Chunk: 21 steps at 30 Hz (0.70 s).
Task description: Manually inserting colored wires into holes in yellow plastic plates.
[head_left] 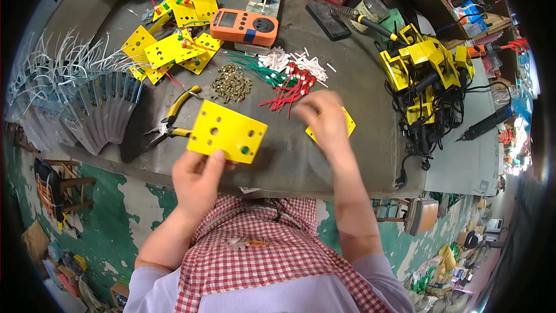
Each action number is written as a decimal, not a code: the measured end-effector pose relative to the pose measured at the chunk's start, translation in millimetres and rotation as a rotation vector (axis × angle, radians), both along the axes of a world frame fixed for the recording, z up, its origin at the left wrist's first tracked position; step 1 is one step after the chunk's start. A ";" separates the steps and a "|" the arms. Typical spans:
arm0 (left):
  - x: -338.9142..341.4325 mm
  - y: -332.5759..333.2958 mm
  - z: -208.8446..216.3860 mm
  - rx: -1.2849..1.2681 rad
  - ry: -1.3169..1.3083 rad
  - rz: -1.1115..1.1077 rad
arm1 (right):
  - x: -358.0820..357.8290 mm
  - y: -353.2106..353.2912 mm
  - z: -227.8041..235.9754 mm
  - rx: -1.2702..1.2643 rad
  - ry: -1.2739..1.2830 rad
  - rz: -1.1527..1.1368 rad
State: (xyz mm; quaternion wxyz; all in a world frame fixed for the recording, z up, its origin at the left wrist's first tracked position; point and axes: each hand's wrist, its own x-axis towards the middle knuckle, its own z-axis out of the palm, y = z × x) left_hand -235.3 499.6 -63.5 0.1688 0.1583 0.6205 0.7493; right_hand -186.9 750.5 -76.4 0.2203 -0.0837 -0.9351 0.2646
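Note:
My left hand (196,181) grips a yellow punched plate (227,129) by its lower edge, thumb on the front face. Several holes run across the plate, and a small green round part (245,150) sits in its lower right corner. My right hand (328,120) is over the table to the right, its fingers curled and smeared by motion, so whether they hold anything cannot be made out. Partly covered by that hand lies another yellow plate (350,120). Just beyond the fingers are red wired parts (301,79), green wires (255,68) and white sleeves (315,69).
Small brass nuts (230,83) lie in a heap beside yellow-handled pliers (179,104). Wired yellow plates (174,49) pile up behind, near an orange handheld device (244,26). Bagged wired parts (87,104) spread on the left; yellow brackets with black cables (425,75) crowd the right.

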 end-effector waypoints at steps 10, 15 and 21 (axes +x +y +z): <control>-11.3 -0.8 -16.7 0.147 -0.359 -0.021 | 20.8 7.0 73.7 0.271 0.030 -0.103; -11.6 2.4 -14.1 0.136 -0.417 -0.080 | 40.4 -17.8 95.5 -0.064 0.040 -0.138; -12.2 2.9 -13.2 0.165 -0.488 -0.089 | 48.1 -43.2 79.1 -0.153 0.397 0.143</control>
